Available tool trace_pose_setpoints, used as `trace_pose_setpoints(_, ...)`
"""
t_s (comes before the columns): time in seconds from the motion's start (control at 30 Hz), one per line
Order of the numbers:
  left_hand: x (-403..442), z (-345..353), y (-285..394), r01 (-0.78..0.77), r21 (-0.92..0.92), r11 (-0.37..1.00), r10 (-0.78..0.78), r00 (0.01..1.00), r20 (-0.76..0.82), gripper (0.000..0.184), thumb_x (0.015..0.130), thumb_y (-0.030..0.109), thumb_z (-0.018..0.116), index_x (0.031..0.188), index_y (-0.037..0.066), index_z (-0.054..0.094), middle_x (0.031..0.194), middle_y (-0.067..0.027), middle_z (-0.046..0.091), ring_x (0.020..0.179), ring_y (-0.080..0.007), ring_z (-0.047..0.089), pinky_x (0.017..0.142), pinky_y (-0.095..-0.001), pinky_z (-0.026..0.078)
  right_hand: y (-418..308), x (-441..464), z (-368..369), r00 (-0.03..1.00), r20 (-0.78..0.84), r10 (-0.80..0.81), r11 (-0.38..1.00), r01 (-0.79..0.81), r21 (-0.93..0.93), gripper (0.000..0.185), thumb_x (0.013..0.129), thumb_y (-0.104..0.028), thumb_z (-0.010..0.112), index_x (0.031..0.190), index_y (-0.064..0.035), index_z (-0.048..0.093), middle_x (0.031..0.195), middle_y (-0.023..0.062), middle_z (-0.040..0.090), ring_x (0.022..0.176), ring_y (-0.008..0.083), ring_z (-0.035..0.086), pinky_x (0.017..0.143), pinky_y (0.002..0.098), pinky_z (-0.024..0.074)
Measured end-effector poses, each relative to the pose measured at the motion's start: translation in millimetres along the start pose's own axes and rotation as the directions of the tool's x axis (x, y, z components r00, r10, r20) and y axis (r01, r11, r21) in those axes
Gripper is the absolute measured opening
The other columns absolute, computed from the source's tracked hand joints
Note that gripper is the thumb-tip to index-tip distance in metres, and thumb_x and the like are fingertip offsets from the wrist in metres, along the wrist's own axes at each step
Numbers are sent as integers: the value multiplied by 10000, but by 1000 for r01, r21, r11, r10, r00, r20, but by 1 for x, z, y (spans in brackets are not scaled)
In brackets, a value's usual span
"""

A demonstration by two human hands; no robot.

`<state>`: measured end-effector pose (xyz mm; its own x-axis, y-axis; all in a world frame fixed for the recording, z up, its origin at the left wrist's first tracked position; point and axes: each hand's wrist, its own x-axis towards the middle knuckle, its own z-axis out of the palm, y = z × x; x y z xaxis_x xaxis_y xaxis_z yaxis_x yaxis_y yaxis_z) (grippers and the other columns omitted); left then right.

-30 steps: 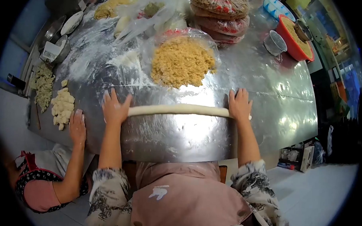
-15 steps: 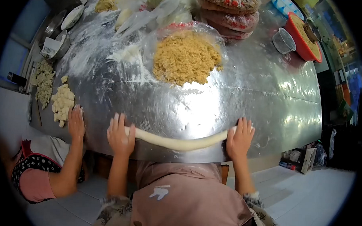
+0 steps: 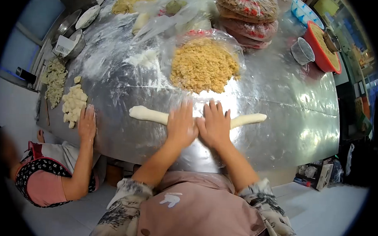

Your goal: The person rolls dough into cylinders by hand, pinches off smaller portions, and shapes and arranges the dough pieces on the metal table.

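Observation:
A long rope of white dough lies crosswise on the metal table in front of me. My left hand presses flat on its middle, fingers stretched forward. Just beside it my right hand lies flat on the dough too, with the thumbs close together. Both hands are open, and they hide the central stretch of the rope. The rope's two ends stick out left and right of them. Beyond my fingertips sits a heap of yellow crumbly filling on a clear plastic bag.
At left, a co-worker's hand rests by small dough pieces and a greenish crumbly heap. Stacked bagged bundles stand at the back. A red basin and a clear cup are at right. Flour dusts the metal table.
My hands have come from the two ends of the dough rope to its middle. The rope now lies farther from the table's front edge and is straighter. The view has shifted slightly.

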<state>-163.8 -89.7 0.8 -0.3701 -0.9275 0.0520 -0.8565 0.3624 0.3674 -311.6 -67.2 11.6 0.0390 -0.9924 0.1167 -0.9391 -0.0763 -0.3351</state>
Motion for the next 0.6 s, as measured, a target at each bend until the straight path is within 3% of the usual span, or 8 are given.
trace_pose_setpoints(0.03,-29,-8,0,-30,-46,998,30,999,-19,739,907,354,614,1488,-19,352,1518,-262,385,1389,-405,400,1126,-552,288,-6,-24,-15,995,94,27,998,-33,58,619,918,-385,543,1379,21,468,1460,236,440,1365,462,372,1056,709,256)
trace_pose_setpoints(0.07,-50,-12,-1,-65,-91,994,62,997,-45,745,900,366,627,1479,-24,367,1501,-266,410,1384,-409,405,1122,-552,291,-8,-55,-13,999,35,40,997,-43,66,638,905,-390,565,1388,14,464,1475,236,430,1370,482,367,1069,721,220)
trace_pose_setpoints(0.2,-67,1,-8,93,-2,996,-92,993,-68,820,883,443,648,1481,-40,362,1489,-276,420,1395,-413,388,1132,-552,275,1,-78,0,993,-12,118,989,-119,-85,741,885,-466,604,1420,25,456,1507,227,416,1391,459,363,1096,715,173)
trace_pose_setpoints(0.27,-28,4,-17,177,56,983,-170,979,-111,883,875,501,644,1495,-47,335,1507,-286,389,1415,-411,359,1144,-553,257,13,-28,-4,951,38,306,939,-295,-179,774,920,-510,534,1450,42,416,1540,235,369,1426,458,303,1121,694,150)
trace_pose_setpoints(0.33,16,-5,-32,334,104,937,-321,939,-123,933,864,553,630,1498,-55,317,1528,-298,345,1431,-411,332,1153,-557,239,25,20,-16,866,-12,500,861,-498,-102,802,941,-539,479,1468,57,379,1562,242,328,1456,452,236,1145,670,125)
trace_pose_setpoints(0.47,45,-15,-47,433,55,900,-419,892,-167,995,848,609,605,1511,-58,279,1557,-318,271,1453,-413,286,1167,-565,208,47,27,-9,909,-150,389,891,-413,-190,763,935,-510,492,1444,52,406,1556,234,338,1463,439,228,1149,673,110)
trace_pose_setpoints(0.53,15,-15,-50,298,141,944,-278,950,-143,914,843,570,639,1478,-30,371,1520,-290,358,1424,-422,330,1154,-572,224,33,-12,-25,944,51,325,937,-314,-156,725,918,-491,532,1426,19,443,1537,204,380,1442,444,271,1129,700,109)
trace_pose_setpoints(0.6,-26,-32,-45,165,129,978,-159,986,-55,862,835,542,666,1447,-18,433,1490,-273,416,1395,-429,373,1137,-583,246,21,-66,-42,959,95,266,961,-257,-97,674,904,-459,571,1402,-14,482,1503,184,426,1423,447,308,1097,731,132)
